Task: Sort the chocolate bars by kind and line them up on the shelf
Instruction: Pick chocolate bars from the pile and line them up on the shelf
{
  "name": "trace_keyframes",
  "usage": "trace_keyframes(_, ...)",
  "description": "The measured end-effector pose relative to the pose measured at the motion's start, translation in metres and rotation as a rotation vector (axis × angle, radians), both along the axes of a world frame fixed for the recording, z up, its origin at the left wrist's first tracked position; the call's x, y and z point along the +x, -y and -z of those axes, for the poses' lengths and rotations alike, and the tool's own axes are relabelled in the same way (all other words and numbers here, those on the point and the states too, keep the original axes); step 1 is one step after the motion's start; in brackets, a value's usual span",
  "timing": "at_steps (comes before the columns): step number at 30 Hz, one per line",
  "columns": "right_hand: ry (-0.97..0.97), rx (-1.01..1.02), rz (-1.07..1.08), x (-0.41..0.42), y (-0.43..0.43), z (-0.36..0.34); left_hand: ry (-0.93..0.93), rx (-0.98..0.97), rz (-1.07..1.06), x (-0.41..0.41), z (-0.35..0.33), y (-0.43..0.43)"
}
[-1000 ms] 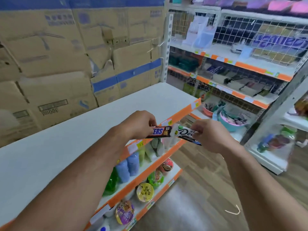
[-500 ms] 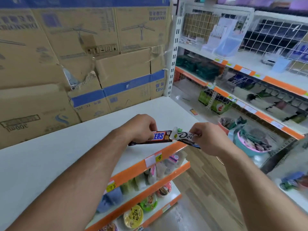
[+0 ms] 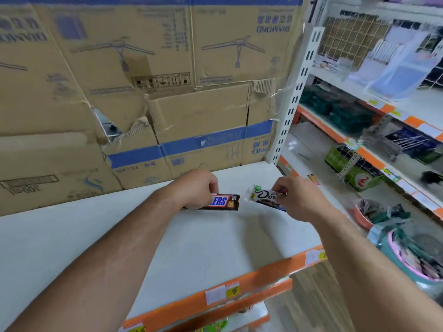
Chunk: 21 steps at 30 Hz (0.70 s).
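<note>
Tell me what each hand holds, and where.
Left hand grips the Snickers bar by its left end; right hand pinches the Dove bar at its right end.

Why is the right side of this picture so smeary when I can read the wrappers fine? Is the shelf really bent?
Head view: the side shelves are smeared, likely by head motion, while the Snickers bar in the left hand and the Dove bar in the right hand read clearly. Head view: the wide-angle lens likely bows the white shelf; light is even, shadows faint.

I counted one Snickers bar (image 3: 223,202) and one Dove bar (image 3: 263,195), two bars in all, and one white shelf (image 3: 215,248).
</note>
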State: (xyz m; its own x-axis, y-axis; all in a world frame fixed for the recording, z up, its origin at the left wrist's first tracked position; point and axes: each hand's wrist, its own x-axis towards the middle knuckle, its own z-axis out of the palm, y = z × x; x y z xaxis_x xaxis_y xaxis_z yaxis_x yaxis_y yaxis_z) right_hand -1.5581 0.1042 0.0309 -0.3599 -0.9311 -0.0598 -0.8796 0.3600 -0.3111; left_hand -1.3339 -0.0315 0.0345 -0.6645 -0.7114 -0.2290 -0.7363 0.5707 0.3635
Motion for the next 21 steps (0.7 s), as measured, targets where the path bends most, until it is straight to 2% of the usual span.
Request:
trace_keyframes(15,-0.046,0.103,-0.304,-0.051,0.114,0.034,0.012,0.111,-0.329,-0.025,0.006,0.005)
trace_keyframes(21,-0.08,0.011,-0.372,-0.052,0.139,0.051,0.006,0.127,-0.401,-0.028,0.012,0.002)
